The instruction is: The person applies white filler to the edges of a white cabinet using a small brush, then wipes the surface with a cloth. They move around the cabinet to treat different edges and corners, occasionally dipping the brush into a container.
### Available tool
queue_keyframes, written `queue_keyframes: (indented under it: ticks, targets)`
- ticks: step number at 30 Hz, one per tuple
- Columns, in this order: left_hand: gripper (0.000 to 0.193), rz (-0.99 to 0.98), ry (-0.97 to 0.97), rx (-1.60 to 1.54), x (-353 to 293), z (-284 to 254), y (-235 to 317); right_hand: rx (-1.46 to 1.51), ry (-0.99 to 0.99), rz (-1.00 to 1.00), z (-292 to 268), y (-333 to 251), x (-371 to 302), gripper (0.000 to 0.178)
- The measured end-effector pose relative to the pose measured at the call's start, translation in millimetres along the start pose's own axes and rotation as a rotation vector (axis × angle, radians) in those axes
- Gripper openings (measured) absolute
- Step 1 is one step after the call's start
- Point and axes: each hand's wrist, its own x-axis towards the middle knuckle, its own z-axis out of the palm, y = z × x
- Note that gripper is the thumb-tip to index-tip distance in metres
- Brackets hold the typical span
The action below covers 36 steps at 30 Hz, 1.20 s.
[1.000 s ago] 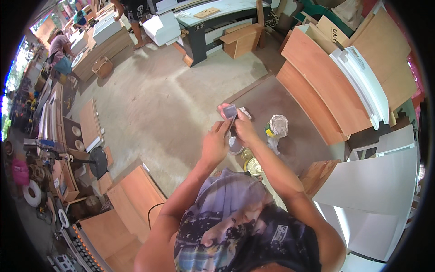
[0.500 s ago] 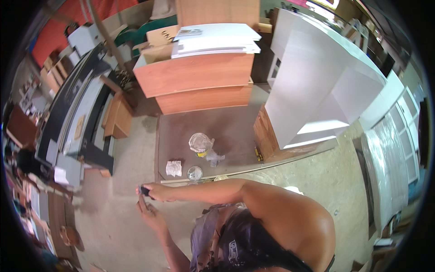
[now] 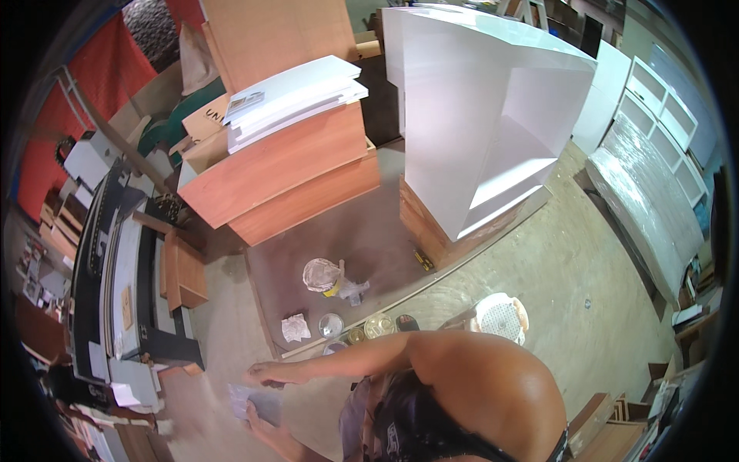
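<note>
My left hand (image 3: 265,431) grips the lower edge of a flat, greyish sheet-like piece (image 3: 265,402), its thumb laid over it; it looks thin and partly see-through. Just above that piece is my right hand (image 3: 275,373), its fingers curled inward and pressed together. What sits in those fingers, if anything, is hidden. Both hands are over the bare floor at lower left, with the right forearm crossing in front of my body. To their right, at the brown board's near edge, lie a crumpled white cloth (image 3: 295,327) and a clear round tub (image 3: 331,325).
Several cans (image 3: 379,326) line the board's near edge. A plastic-covered container (image 3: 319,275) stands behind them. A white stool (image 3: 502,316) is to the right. Beyond are a white cabinet (image 3: 469,115) and wooden boxes (image 3: 285,165) topped with white panels. A long dark machine (image 3: 115,262) stands left.
The view has turned, so furniture sits further left and the stool shows. The small dark thing in my right hand no longer shows; the greyish sheet now appears at my left hand.
</note>
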Motion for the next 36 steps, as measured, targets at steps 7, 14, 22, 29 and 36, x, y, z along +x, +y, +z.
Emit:
queue_keyframes:
  ticks: [7, 14, 22, 29, 36]
  targets:
    - [0.076, 0.447, -0.094, 0.323, 4.8, 2.6, -13.0, -0.528, 0.103, -0.229, -9.2, 3.5, 2.0, 0.057]
    - [0.059, -0.452, 0.230, -0.270, 0.0, 41.2, 74.6, -0.631, 0.342, -0.567, 18.6, -17.7, -25.8, 0.044]
    - [0.054, -0.424, 0.271, -0.319, -0.9, 50.7, 105.8, -0.923, 0.275, -0.512, 25.6, -22.5, -28.6, 0.030]
    - [0.055, -0.410, 0.263, -0.258, 0.7, 32.0, 69.6, -0.998, 0.047, -0.407, 15.3, -20.9, -20.7, 0.039]
    - [0.052, -0.342, 0.246, -0.240, -2.4, 20.5, 40.7, -1.077, 0.120, -0.397, 20.8, -32.5, -26.7, 0.047]
